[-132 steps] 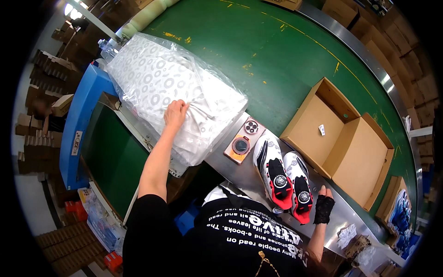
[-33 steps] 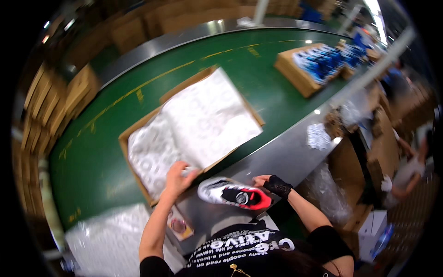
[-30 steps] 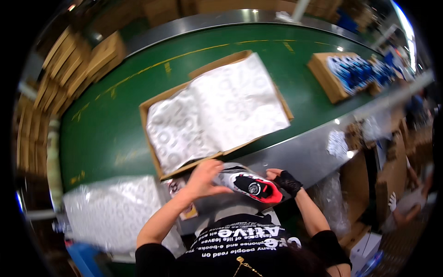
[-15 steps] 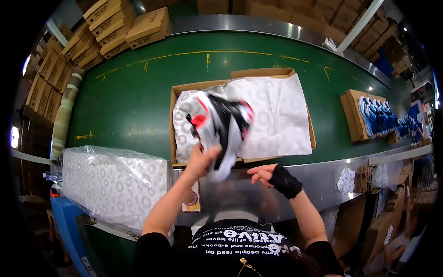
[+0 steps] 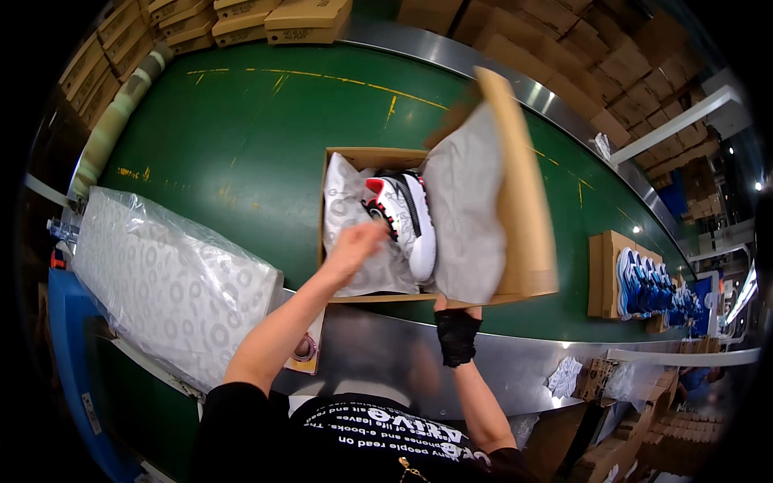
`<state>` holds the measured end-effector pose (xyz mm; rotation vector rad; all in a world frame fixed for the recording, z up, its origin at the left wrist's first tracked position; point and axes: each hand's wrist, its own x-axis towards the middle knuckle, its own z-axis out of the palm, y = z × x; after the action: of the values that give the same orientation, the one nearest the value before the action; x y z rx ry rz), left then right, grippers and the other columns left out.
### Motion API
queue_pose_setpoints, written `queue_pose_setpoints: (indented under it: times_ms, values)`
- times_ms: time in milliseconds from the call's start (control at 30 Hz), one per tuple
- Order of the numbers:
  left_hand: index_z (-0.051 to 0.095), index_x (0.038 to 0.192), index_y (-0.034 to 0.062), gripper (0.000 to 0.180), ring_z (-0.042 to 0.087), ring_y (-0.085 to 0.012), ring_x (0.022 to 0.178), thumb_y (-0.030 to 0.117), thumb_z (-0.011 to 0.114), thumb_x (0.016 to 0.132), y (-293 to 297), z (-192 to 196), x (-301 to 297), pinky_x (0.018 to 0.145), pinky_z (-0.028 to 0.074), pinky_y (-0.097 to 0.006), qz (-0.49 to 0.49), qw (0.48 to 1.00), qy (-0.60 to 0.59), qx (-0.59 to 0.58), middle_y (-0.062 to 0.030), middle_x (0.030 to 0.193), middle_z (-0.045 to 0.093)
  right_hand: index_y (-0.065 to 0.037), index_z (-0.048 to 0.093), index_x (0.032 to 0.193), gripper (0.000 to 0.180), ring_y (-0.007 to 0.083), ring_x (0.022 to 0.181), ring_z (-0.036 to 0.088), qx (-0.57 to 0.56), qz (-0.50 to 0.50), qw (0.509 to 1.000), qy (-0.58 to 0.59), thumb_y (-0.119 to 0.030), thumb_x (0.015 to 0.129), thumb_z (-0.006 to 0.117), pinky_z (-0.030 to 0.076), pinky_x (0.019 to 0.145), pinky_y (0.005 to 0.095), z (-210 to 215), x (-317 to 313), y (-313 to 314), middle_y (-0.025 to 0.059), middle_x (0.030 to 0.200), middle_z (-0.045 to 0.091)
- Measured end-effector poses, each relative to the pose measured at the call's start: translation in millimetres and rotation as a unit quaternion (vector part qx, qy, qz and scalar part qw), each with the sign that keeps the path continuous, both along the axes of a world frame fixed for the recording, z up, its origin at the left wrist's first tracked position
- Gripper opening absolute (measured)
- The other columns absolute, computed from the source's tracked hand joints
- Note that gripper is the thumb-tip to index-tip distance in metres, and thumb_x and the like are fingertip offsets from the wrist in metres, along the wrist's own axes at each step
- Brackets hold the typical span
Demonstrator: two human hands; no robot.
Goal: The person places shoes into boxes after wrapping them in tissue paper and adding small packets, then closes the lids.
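A white, black and red sneaker point(image 5: 412, 221) lies on its side in a brown cardboard shoebox point(image 5: 328, 193) lined with printed white tissue paper point(image 5: 342, 185). Over the sneaker's left side is my left hand point(image 5: 358, 251), smeared by motion, so its grip does not show. My right hand point(image 5: 456, 326), in a black fingerless glove, grips the near edge of the shoebox lid point(image 5: 527, 209). The lid stands tilted up on the right, with tissue paper point(image 5: 467, 209) against its inner side. Most of the right fingers are hidden by the lid.
Left of the shoebox, a plastic-wrapped stack of printed tissue paper point(image 5: 177, 282) lies at the green table's point(image 5: 241, 161) near edge. Closed shoeboxes point(image 5: 306, 20) are piled at the back left. A carton of blue sneakers point(image 5: 636, 282) stands at the right.
The sneaker, held by my left hand before, now lies in the shoebox. My right hand has moved onto the lid, which has risen from lying flat to a tilt. The view has turned.
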<state>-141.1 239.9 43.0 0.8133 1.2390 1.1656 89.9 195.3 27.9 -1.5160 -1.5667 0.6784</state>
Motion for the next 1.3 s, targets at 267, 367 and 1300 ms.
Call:
queue_pose_setpoints:
  times_ms: [267,367,1300]
  values:
    - [0.055,0.098,-0.0037,0.048,0.05,-0.028,0.094,0.039,0.034,0.09,-39.2,-44.4,-55.8,0.079,0.039,-0.035,0.142,0.924,0.355,0.003,-0.0247,0.098,0.053,-0.01,0.044,0.121,0.06,0.0174,0.048,0.055,0.15,0.198,0.844,-0.476,0.005,0.064,0.046,0.046,0.044,0.0285,12.0,-30.4,-5.6,0.0257,0.12,0.042]
    - [0.052,0.104,-0.0035,0.051,0.051,-0.0246,0.098,0.043,0.041,0.086,-34.7,-51.6,-72.3,0.08,0.041,-0.034,0.066,0.961,0.253,-0.086,-0.022,0.105,0.053,-0.011,0.047,0.119,0.058,0.0178,0.046,0.054,0.162,0.205,0.848,-0.461,0.002,0.063,0.047,0.045,0.043,0.0282,9.3,-28.0,-4.6,0.0237,0.121,0.043]
    - [0.046,0.116,0.0175,0.059,0.047,-0.0246,0.101,0.057,0.044,0.072,-459.0,102.2,-179.8,0.078,0.039,-0.047,0.644,0.717,-0.241,0.114,-0.0063,0.112,0.049,-0.003,0.053,0.098,0.03,0.0095,0.046,0.042,-0.465,-0.018,0.824,0.322,-0.022,0.075,0.058,0.037,0.042,0.0243,-35.5,40.4,-45.0,0.0082,0.093,0.057]
